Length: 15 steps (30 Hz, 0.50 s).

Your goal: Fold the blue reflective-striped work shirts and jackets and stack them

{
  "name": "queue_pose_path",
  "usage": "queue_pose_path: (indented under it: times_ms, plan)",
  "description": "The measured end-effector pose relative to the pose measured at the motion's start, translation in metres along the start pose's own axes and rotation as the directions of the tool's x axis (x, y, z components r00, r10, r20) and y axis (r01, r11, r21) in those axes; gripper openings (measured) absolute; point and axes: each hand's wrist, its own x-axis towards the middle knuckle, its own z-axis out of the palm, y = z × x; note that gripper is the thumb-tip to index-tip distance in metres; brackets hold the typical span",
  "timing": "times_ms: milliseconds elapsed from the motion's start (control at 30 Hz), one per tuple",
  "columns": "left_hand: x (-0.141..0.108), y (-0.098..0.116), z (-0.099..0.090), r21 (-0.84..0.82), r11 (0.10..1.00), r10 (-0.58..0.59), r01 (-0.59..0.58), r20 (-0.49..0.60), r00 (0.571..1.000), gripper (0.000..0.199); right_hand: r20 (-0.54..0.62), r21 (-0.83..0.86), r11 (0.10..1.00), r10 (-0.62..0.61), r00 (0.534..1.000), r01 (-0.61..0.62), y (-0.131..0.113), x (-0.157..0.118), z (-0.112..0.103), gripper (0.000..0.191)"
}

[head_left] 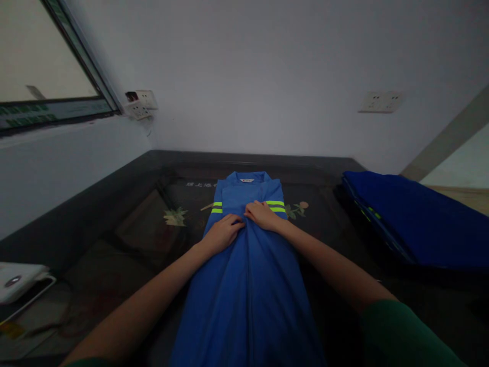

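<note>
A blue garment (248, 306) with a collar and yellow-green reflective stripes lies lengthwise on the dark table (324, 204), its collar end toward the wall. My left hand (224, 232) pinches the fabric near the centre line, just below the striped part. Close beside it, my right hand (262, 214) grips the cloth slightly farther up, its fingers bent together. Small folds run down the garment from between the two hands. The fabric under my palms is hidden.
On the right lies a stack of folded dark blue garments (416, 219). A white device (21, 280) sits at the left edge. Behind the table stands a wall with sockets (381, 102); a window frame (57, 112) is at the upper left.
</note>
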Motion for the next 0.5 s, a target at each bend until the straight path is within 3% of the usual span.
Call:
queue_pose_path:
  times_ms: [167, 267, 500]
  plan:
    - [0.002, 0.007, 0.002, -0.041, 0.996, -0.076, 0.074, -0.044, 0.996, 0.028, -0.105, -0.109, 0.991, 0.064, 0.992, -0.076, -0.003, 0.001, 0.012, 0.021]
    - [0.004, 0.016, 0.002, -0.069, 0.995, -0.073, 0.069, -0.053, 0.996, 0.037, -0.13, -0.12, 0.99, 0.057, 0.99, -0.072, -0.003, 0.0, 0.015, 0.02]
    - [0.002, 0.018, 0.002, 0.004, 1.0, -0.025, 0.025, 0.135, 0.991, 0.038, -0.218, 0.106, 0.994, 0.05, 0.975, -0.027, 0.014, 0.0, 0.008, 0.023]
